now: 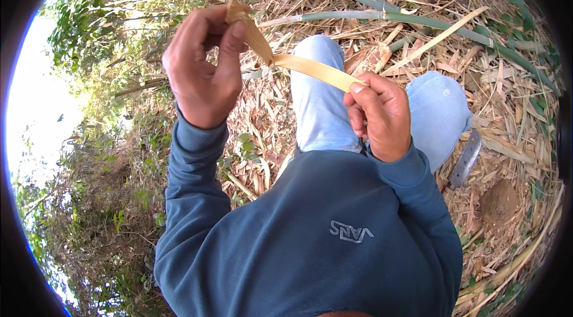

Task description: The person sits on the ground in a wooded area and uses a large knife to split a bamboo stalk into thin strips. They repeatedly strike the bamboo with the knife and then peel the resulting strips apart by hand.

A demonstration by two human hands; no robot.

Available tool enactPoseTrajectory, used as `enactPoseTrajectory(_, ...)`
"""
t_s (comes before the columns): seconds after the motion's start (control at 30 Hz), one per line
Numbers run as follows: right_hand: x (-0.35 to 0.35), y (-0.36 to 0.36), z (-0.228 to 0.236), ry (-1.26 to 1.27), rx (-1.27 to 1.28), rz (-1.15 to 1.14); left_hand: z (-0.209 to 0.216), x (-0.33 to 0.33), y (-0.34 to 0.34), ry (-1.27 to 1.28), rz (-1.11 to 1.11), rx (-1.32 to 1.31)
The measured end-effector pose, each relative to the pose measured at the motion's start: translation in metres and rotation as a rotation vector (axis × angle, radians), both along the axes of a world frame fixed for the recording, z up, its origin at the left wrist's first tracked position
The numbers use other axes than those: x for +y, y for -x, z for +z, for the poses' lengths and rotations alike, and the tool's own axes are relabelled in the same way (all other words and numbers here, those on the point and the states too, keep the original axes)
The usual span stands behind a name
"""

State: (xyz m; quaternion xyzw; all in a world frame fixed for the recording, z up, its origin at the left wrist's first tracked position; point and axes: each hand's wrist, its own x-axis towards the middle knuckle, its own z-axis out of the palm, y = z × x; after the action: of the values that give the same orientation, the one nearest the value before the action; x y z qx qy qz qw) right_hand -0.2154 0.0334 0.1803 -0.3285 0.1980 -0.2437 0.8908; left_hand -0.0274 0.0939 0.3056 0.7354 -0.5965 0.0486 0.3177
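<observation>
A pale yellow bamboo strip (pixel 319 70) stretches between my two hands above my knees. My left hand (pixel 206 66), raised at the upper left, pinches its far end, where the strip looks wider and folded. From there it slants down to a sharp bend, then runs flatter to the right. My right hand (pixel 382 108) grips the other end between thumb and fingers, lower down and in front of my right knee. The fingers of both hands are closed. Part of the strip's left end is hidden behind my left thumb.
Green bamboo poles (pixel 358 15) lie across the ground ahead. A long split bamboo piece (pixel 439 40) slants beside them. A broad metal blade (pixel 464 159) rests by my right knee, and a brown flat-topped lump (pixel 500 202) lies nearby. Shavings cover the ground; leafy bushes (pixel 83 24) grow at left.
</observation>
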Motion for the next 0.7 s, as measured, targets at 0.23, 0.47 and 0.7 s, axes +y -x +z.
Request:
enactPoseTrajectory(0.23,0.000,0.013,-0.020,-0.067,0.067,-0.085,0.036,0.001,-0.041,0.171,0.110,0.179)
enactPoseTrajectory(0.47,-0.008,0.049,-0.045,-0.117,0.128,-0.160,0.058,0.010,-0.125,0.291,0.105,0.383)
enactPoseTrajectory(0.7,-0.019,0.077,-0.038,-0.057,0.041,-0.282,0.098,0.004,-0.211,0.275,0.019,0.715)
